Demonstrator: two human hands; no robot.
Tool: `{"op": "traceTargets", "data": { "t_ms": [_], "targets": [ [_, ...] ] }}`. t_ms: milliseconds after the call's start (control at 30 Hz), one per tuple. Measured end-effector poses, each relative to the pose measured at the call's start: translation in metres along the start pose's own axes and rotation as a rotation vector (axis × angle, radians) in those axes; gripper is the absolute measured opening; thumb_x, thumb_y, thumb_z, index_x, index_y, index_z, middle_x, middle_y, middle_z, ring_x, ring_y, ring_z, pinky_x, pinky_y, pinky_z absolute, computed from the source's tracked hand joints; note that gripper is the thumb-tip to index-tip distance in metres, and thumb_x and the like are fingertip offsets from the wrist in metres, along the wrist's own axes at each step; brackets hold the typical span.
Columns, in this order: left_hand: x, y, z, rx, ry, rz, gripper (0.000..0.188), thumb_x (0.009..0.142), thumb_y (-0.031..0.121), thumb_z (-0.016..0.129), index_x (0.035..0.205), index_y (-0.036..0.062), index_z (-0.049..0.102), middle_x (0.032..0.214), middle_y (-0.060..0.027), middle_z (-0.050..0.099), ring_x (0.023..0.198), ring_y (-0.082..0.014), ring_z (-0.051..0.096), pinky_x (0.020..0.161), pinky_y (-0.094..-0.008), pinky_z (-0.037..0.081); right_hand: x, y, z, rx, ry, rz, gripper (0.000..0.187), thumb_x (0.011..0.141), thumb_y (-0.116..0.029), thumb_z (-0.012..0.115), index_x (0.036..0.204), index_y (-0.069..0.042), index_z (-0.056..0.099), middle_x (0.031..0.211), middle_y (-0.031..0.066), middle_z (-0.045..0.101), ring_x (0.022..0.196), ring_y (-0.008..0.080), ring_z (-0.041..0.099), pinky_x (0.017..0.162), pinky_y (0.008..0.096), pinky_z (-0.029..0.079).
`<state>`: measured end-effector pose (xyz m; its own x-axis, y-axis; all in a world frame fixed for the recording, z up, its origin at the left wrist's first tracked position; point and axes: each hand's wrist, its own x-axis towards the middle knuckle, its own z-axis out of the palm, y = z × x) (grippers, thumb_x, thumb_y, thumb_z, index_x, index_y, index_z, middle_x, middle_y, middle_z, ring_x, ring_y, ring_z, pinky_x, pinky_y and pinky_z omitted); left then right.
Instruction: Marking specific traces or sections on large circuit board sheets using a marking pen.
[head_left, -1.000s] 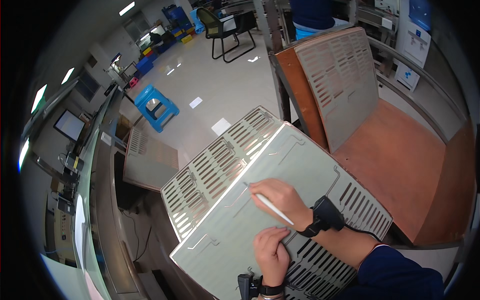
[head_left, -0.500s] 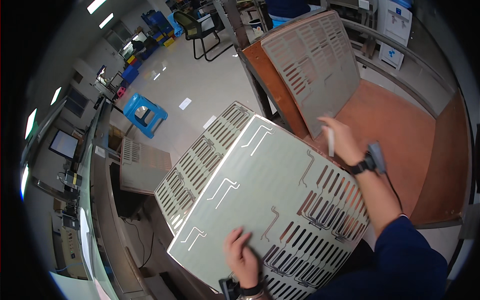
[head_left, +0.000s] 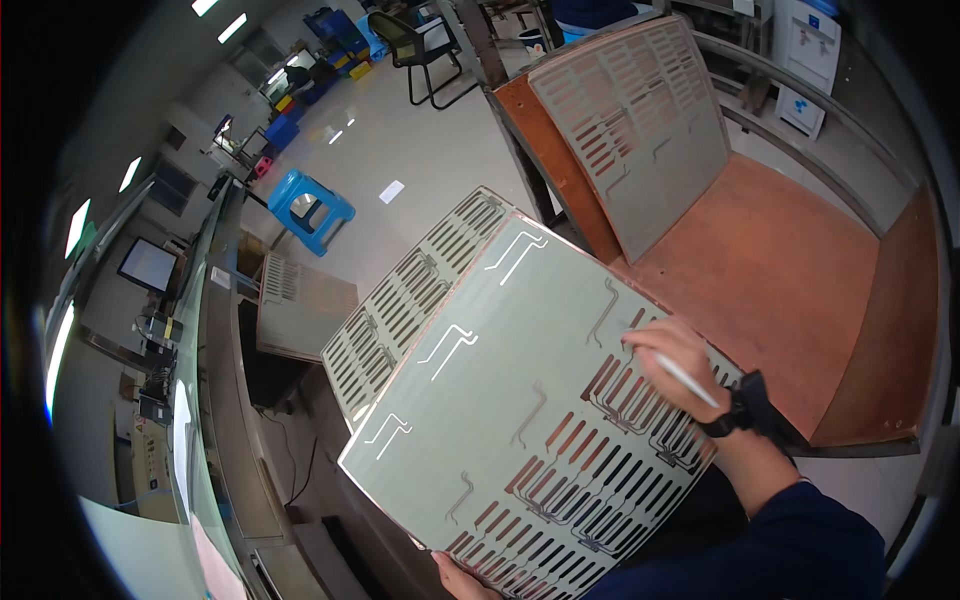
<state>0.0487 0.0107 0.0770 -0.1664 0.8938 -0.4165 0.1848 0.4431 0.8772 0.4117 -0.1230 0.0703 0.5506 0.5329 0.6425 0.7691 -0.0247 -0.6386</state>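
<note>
A large pale green circuit board panel [head_left: 455,385] lies tilted in front of me, with bright and dark traces and rows of slots. My right hand [head_left: 680,362] is closed round a slim white pen-like stick [head_left: 688,380] above the panel's right part, fingertips close to a trace. At the panel's lower left edge, my left hand [head_left: 462,580] grips the rim; most of its fingers are hidden. A second slotted panel [head_left: 420,285] shows behind the first at the upper left.
Another slotted panel [head_left: 640,130] leans in a rack with a reddish-brown board base [head_left: 760,270] at the right. A further panel [head_left: 300,305] stands at the left beside a long bench. A blue stool [head_left: 312,210] and a chair [head_left: 415,50] are on the floor beyond.
My right hand has come from beyond the panel's right edge to above its slots, still with the white stick. My left hand has slid off the panel's face down to its lower left edge.
</note>
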Motion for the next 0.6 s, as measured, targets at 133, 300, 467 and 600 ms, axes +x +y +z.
{"op": "traceTargets", "data": {
  "t_ms": [133,300,467,600],
  "targets": [
    [0.001,0.001,0.005,-0.032,-0.005,-0.138,0.062,0.106,0.044,0.040,0.135,-0.0099,0.048,0.135,-0.0186,0.057,0.122,-0.0292,0.055,0.104,-0.0395,0.043,0.024,-0.009,0.039,0.169,-0.089,0.121,0.014,0.084,-0.005,0.066,0.097,-0.001,0.065,0.090,0.0130,0.066,0.086,0.0302,0.065,0.076,0.0376,0.052],
    [-0.012,0.016,0.012,-0.016,-0.025,-0.132,0.062,0.107,0.044,0.039,0.138,-0.0093,0.046,0.138,-0.0186,0.055,0.124,-0.0295,0.054,0.105,-0.0397,0.042,0.021,0.004,0.051,0.140,-0.138,0.013,0.014,0.083,-0.007,0.069,0.094,-0.001,0.064,0.091,0.0116,0.066,0.085,0.0291,0.065,0.078,0.0378,0.052],
    [-0.014,0.021,0.017,-0.021,-0.020,-0.147,0.062,0.107,0.043,0.038,0.141,-0.0086,0.042,0.140,-0.0178,0.053,0.125,-0.0292,0.052,0.106,-0.0393,0.042,0.020,0.005,0.051,0.109,-0.115,-0.074,0.020,0.077,0.000,0.072,0.095,-0.002,0.066,0.096,0.0102,0.069,0.088,0.0278,0.066,0.080,0.0356,0.052],
    [-0.017,0.025,0.022,-0.003,-0.019,-0.140,0.062,0.108,0.043,0.037,0.143,-0.0079,0.040,0.141,-0.0171,0.052,0.127,-0.0290,0.051,0.107,-0.0389,0.041,0.019,0.004,0.051,0.059,-0.125,-0.111,0.023,0.075,0.002,0.072,0.097,-0.002,0.066,0.100,0.0096,0.068,0.092,0.0274,0.065,0.083,0.0369,0.052]
  ]
}}
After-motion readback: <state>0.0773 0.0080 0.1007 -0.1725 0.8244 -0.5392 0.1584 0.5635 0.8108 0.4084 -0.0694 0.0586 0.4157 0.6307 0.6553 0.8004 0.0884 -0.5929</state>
